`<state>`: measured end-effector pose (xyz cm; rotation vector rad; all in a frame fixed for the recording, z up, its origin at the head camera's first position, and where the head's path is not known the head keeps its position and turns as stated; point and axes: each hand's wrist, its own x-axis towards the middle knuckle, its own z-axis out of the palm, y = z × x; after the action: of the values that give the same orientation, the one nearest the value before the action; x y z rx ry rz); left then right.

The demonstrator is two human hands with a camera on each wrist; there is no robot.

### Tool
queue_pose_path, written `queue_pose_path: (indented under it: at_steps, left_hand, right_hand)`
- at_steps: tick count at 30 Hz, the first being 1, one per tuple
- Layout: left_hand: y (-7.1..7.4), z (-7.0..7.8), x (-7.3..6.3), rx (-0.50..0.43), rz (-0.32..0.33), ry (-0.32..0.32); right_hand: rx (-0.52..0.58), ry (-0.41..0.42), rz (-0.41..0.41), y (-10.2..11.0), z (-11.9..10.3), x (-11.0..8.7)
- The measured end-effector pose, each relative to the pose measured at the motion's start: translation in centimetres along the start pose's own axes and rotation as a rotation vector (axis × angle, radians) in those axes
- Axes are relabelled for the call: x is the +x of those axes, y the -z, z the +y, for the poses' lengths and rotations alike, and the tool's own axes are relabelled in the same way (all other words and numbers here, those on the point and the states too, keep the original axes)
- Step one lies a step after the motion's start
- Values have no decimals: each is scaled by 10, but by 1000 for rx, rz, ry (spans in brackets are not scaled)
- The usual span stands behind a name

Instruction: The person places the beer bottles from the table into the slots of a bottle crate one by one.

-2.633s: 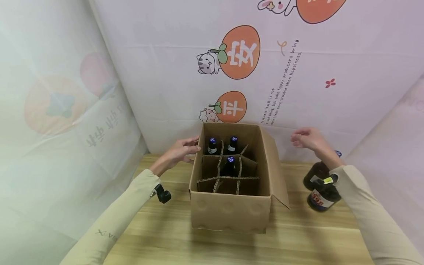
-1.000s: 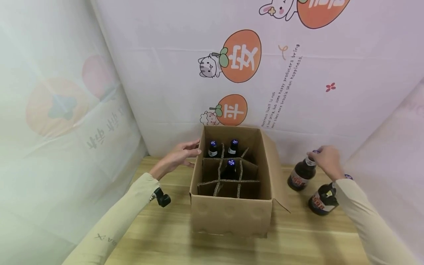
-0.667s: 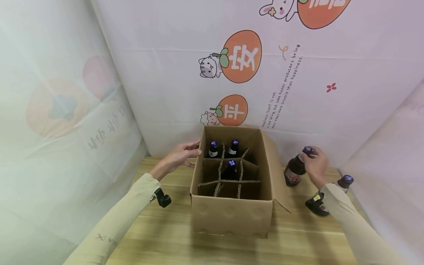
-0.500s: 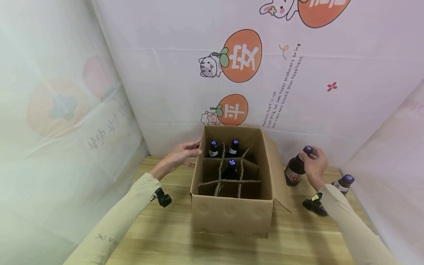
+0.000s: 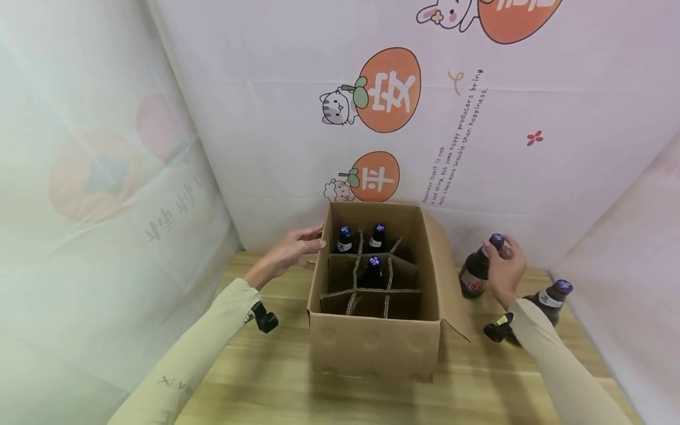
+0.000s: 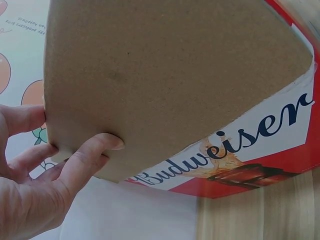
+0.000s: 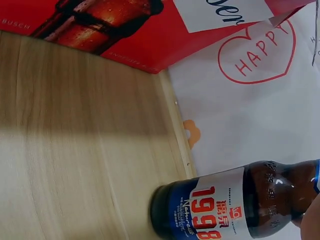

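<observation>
My right hand (image 5: 507, 265) grips the neck of a brown beer bottle (image 5: 474, 276) just right of the cardboard box (image 5: 372, 345). The bottle's blue cap shows above the fingers; its 1998 label (image 7: 212, 210) faces the right wrist camera. Whether its base touches the table I cannot tell. My left hand (image 5: 289, 251) rests against the box's left side, its thumb and fingers extended on the cardboard flap (image 6: 165, 70) and rear edge. Inside the box, cardboard dividers (image 5: 372, 290) form compartments. Three blue-capped bottles stand in it: rear left (image 5: 345, 239), rear middle (image 5: 378, 237), and centre (image 5: 373, 273).
Another blue-capped bottle (image 5: 552, 298) stands farther right, partly hidden by the right sleeve (image 5: 547, 342). The box's right flap (image 5: 454, 289) leans outward toward the held bottle. Printed white cloth (image 5: 478, 147) hangs behind and beside the wooden table (image 5: 255, 378).
From hovering over the right side, my right hand has come down, gripped a bottle's neck and shifted it left, nearer the box. It barely moves lately. My left hand stays on the box.
</observation>
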<state>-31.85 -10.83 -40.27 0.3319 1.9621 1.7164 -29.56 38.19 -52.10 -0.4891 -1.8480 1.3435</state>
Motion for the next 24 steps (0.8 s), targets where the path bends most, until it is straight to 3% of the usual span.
queue_pose_path:
  at_steps: [6, 9, 14, 20, 24]
  left_hand:
    - [3, 3, 1, 19, 8, -8]
    - [6, 3, 0, 18, 17, -8]
    - [8, 2, -1, 17, 14, -9]
    - [4, 1, 1, 13, -7, -21]
    - [3, 0, 2, 13, -5, -11]
  right_hand:
    - [-21, 79, -49, 0, -4, 5]
    - [-33, 75, -60, -1, -6, 8]
    - [-44, -64, -81, -1, -14, 11]
    - [45, -247, -135, 6, -29, 17]
    - [172, -333, -178, 11, -50, 21]
